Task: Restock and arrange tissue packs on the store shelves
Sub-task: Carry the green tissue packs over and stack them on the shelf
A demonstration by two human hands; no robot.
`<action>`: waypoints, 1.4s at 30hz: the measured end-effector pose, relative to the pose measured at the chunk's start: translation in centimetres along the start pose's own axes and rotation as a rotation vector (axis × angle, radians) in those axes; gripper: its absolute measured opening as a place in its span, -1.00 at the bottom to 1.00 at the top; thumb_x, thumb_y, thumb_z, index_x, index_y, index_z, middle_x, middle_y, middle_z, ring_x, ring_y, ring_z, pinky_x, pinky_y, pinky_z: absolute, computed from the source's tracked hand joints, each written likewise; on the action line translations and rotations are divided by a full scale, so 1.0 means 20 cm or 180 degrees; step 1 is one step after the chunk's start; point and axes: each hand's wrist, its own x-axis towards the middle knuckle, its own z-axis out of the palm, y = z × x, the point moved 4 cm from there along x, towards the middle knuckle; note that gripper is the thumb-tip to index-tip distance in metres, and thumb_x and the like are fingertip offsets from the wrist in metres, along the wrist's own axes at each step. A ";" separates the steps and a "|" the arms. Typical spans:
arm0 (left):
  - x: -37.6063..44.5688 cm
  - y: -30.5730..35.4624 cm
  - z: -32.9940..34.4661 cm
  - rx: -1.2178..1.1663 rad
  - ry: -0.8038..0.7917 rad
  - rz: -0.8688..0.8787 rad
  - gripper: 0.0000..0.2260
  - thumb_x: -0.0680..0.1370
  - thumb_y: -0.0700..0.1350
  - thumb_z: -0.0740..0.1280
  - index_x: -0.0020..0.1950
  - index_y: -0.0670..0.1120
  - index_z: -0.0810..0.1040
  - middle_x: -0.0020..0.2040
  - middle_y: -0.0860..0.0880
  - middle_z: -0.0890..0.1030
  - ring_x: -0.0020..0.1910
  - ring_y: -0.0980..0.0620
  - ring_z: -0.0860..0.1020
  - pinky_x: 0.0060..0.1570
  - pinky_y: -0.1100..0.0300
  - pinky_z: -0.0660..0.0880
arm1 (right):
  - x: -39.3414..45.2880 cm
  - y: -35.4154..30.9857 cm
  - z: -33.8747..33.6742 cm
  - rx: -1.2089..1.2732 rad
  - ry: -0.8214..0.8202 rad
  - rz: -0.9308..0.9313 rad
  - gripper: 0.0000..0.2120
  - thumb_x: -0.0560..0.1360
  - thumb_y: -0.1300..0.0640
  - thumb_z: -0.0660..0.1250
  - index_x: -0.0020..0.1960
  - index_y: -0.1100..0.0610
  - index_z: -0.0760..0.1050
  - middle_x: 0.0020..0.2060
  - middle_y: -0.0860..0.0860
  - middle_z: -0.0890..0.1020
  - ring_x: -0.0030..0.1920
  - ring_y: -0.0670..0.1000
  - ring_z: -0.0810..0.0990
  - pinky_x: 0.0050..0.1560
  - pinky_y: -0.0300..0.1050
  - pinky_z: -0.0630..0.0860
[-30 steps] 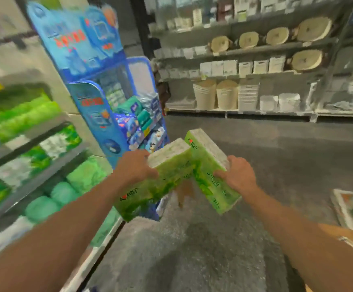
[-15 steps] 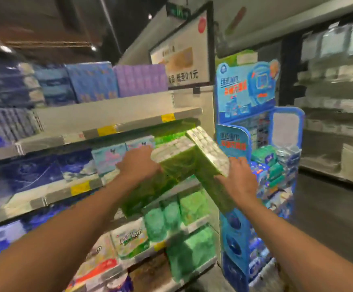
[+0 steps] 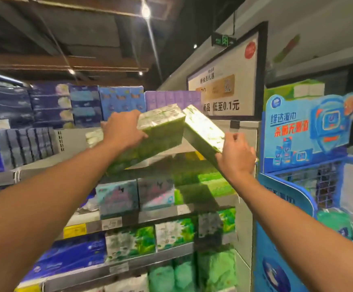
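Store aisle, dim ceiling; shelves [image 3: 141, 216] mostly full of tissue packs. Left hand [image 3: 123, 129] grips a green pack [image 3: 160, 133] from above, fingers curled round it, tilted at the upper shelf's lip. Right hand [image 3: 235, 157] holds a second green pack [image 3: 203, 131], fingers wrapped beneath. Neither is shelved yet; placing and straightening remain.

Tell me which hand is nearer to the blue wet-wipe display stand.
Right. The right hand, gripping a green tissue pack, is just left of the blue display stand. The left hand, holding the other green pack, is farther left, before the shelves.
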 end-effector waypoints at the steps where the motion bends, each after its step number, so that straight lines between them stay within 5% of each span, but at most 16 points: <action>1: 0.08 -0.01 0.03 0.0059 0.0050 -0.0017 -0.55 0.39 0.19 0.50 0.17 0.04 0.48 0.13 -0.12 0.61 0.20 -0.26 0.49 0.14 -0.25 0.45 | 0.08 -0.01 0.05 -0.0032 0.0073 -0.0075 -0.53 0.39 0.06 0.47 0.24 0.11 0.43 0.15 0.13 0.48 0.09 0.21 0.54 0.05 0.06 0.40; 11: 0.87 -0.23 0.52 0.0207 0.0188 -0.0276 -0.65 0.41 0.21 0.48 -0.07 0.04 0.42 -0.03 -0.05 0.59 0.07 -0.18 0.52 0.16 -0.28 0.43 | 0.80 -0.05 0.60 -0.0712 0.0728 -0.0752 -0.45 0.34 0.10 0.47 0.30 0.06 0.42 0.15 0.08 0.54 0.15 0.15 0.45 0.07 0.10 0.29; 17: 1.15 -0.26 0.80 0.0363 -0.0111 -0.0147 -0.67 0.40 0.17 0.49 -0.15 0.02 0.42 -0.11 -0.03 0.57 0.01 -0.15 0.52 0.18 -0.24 0.43 | 1.10 0.06 0.99 -0.0805 0.0341 -0.0994 -0.46 0.43 -0.01 0.46 0.38 -0.07 0.40 0.26 -0.05 0.55 0.22 0.10 0.44 0.11 0.10 0.25; 23: 1.21 -0.19 0.98 0.0225 -0.0706 0.0117 -0.48 0.44 0.17 0.49 0.29 -0.06 0.50 0.24 -0.07 0.58 0.21 -0.17 0.50 0.18 -0.11 0.48 | 1.32 0.16 1.26 -0.0841 -0.0412 -0.1433 -0.68 0.49 -0.17 0.37 0.21 -0.17 0.48 0.21 -0.18 0.58 0.29 0.09 0.41 0.12 0.11 0.28; 28: 1.22 -0.05 1.08 0.0157 -0.1106 0.0264 -0.40 0.49 0.09 0.47 0.48 0.00 0.40 0.43 -0.05 0.47 0.35 -0.12 0.45 0.24 0.03 0.40 | 1.51 0.23 1.44 -0.0339 -0.0528 -0.1524 -0.97 0.50 0.02 0.39 -0.08 -0.10 0.55 -0.11 -0.19 0.61 0.03 -0.01 0.54 -0.05 0.00 0.22; 31: 1.24 0.01 1.11 0.0026 -0.1204 0.0310 -0.40 0.49 0.09 0.47 0.49 0.03 0.40 0.47 -0.02 0.43 0.39 -0.09 0.43 0.30 0.01 0.37 | 1.56 0.28 1.56 -0.0223 -0.0413 -0.1320 -0.85 0.48 0.18 0.33 -0.15 -0.07 0.54 -0.21 -0.19 0.62 -0.06 -0.07 0.51 -0.09 -0.03 0.09; 33: 1.27 0.07 1.14 -0.0071 -0.1245 0.0385 -0.42 0.49 0.10 0.47 0.47 0.02 0.42 0.47 -0.03 0.43 0.39 -0.08 0.43 0.32 0.00 0.37 | 1.58 0.29 1.61 -0.0098 -0.0423 -0.1345 -0.80 0.52 0.16 0.33 -0.18 -0.13 0.49 -0.16 -0.21 0.65 0.04 -0.04 0.49 0.04 0.02 0.18; 38: 1.32 0.26 1.23 -0.0172 -0.1182 0.0727 -0.46 0.54 0.11 0.41 0.49 0.04 0.42 0.42 -0.02 0.49 0.33 -0.06 0.48 0.29 0.04 0.41 | 1.61 0.28 1.63 -0.0021 -0.0572 -0.1530 -0.78 0.55 0.04 0.39 0.15 -0.22 0.59 0.16 -0.21 0.63 0.32 0.05 0.42 0.36 0.17 0.17; 42: 1.33 0.21 1.26 0.0147 -0.0664 0.0682 -0.33 0.42 0.36 0.37 0.47 0.14 0.41 0.40 0.00 0.51 0.33 -0.09 0.48 0.29 -0.12 0.44 | 1.55 0.30 1.54 -0.0178 -0.0301 -0.0865 -0.61 0.51 -0.14 0.39 0.32 -0.16 0.50 0.38 0.00 0.47 0.44 0.13 0.28 0.41 0.32 0.14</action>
